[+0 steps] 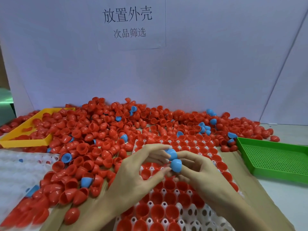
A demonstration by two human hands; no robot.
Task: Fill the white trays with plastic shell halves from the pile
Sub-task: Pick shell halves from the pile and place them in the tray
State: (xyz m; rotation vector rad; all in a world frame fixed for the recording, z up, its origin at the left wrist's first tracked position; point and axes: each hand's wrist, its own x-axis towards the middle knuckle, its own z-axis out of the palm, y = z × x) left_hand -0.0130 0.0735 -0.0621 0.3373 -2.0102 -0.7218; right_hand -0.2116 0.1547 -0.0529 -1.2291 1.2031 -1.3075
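Note:
A big pile of red shell halves (103, 130), with a few blue ones mixed in, spreads across the table's back and left. In front of me lies a white tray (186, 214) with most pockets holding red halves. Above its middle my left hand (140, 170) and my right hand (198, 170) meet. Two blue shell halves sit between the fingertips: the upper blue half (171, 153) and the lower blue half (176, 165). Left fingertips pinch them from the left and right fingers curl round them from the right. Which hand holds which half I cannot tell.
A yellow tray (25, 142) sits half buried in the pile at the back left. A green perforated tray (273, 157) stands at the right. More white trays (15, 172) lie at the left. Brown cardboard (260, 194) underlies the tray; a white board with a sign (127, 22) stands behind.

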